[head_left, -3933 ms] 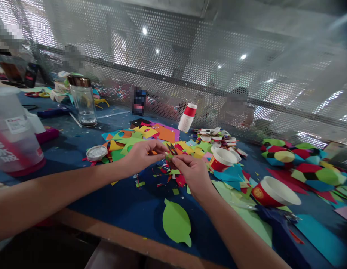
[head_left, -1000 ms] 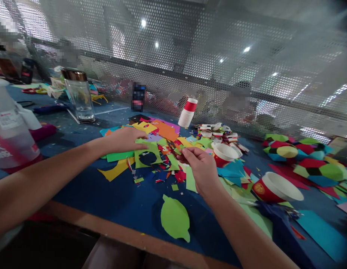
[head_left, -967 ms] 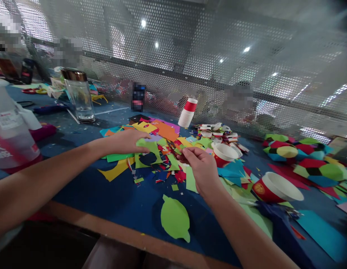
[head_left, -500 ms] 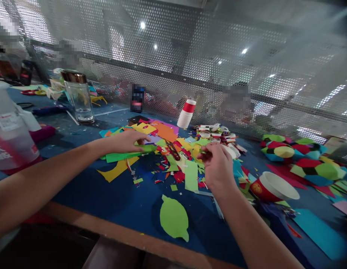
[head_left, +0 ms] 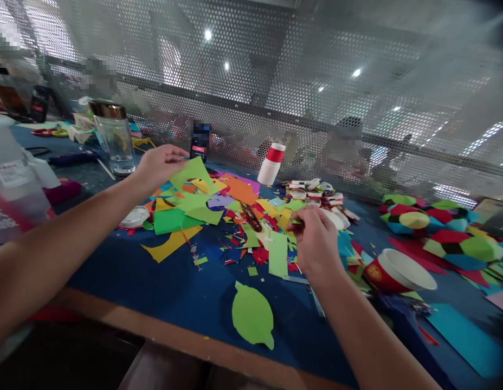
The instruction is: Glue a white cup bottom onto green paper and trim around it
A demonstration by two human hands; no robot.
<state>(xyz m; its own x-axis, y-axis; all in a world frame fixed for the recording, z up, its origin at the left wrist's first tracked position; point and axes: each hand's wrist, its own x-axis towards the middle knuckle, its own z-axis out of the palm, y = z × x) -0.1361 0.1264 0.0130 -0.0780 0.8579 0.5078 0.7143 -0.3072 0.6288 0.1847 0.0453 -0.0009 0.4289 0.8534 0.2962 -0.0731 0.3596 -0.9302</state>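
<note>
My left hand is raised over the pile of cut paper and pinches the edge of a light green paper sheet, which hangs tilted from the fingers. Another light green piece lies beneath it. My right hand hovers at the right of the scraps with its fingers curled into a pinch; whatever is between the fingertips is hidden. A green lemon-shaped cutout lies flat on the blue table near the front edge. Among the scraps lies a dark red-handled tool, perhaps a knife.
A stack of paper cups stands tilted at the back. To the left are a glass bottle and a large plastic bottle. At right sit a paper bowl, coloured paper balls and a blue paper sheet. A perforated metal screen rises behind.
My left hand has lifted up and leftward from the pile with the light green sheet, uncovering a white lid on the table. The right hand has stayed almost still.
</note>
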